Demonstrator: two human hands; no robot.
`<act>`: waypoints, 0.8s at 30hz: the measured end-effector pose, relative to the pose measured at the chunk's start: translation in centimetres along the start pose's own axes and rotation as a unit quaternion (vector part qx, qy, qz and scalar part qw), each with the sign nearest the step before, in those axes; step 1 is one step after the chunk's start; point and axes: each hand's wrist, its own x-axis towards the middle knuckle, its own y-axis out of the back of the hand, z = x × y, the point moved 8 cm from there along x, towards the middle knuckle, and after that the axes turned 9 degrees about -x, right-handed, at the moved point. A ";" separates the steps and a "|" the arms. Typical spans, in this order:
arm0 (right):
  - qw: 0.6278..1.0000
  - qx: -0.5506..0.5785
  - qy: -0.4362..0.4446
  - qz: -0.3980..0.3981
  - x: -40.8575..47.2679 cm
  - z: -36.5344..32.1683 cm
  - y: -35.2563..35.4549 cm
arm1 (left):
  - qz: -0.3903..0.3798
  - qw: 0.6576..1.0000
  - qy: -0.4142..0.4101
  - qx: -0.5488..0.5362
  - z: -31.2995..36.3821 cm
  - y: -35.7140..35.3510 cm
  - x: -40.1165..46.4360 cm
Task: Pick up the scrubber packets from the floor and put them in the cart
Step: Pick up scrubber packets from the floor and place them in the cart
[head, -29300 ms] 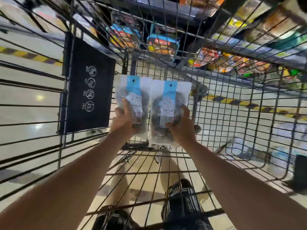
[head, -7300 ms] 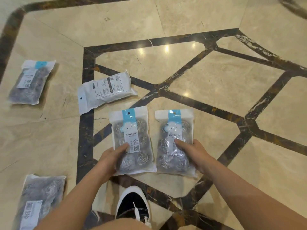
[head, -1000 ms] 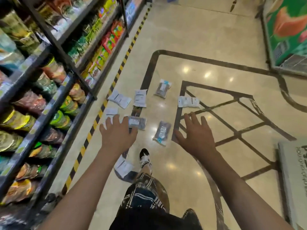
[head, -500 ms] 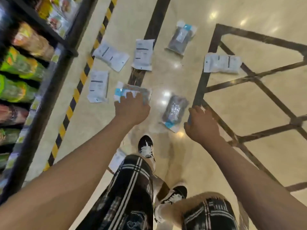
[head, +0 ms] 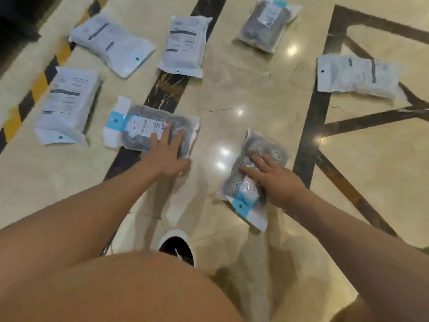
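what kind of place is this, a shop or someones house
Probably a shop floor, though no shelves show. Several identical retail scrubber packets with hang holes and barcode labels lie on polished marble floor, and yellow-black hazard tape edges it at left.

1. The floor is glossy cream marble with dark brown inlaid bands and bright light reflections.
2. A yellow-and-black striped strip runs along its left edge.
3. Seven scrubber packets lie flat on it, apart from one another: four white-backed ones face down, three showing steel scrubbers.
4. The nearest two, one with its blue header left, one angled toward the viewer, each have a hand on them.
5. A black-and-white shoe stands near the bottom.
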 end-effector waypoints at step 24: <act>0.761 0.523 -0.383 0.036 -3.8 2.8 -3.4 | 0.098 0.749 0.292 -0.586 -3.6 -4.9 -7.9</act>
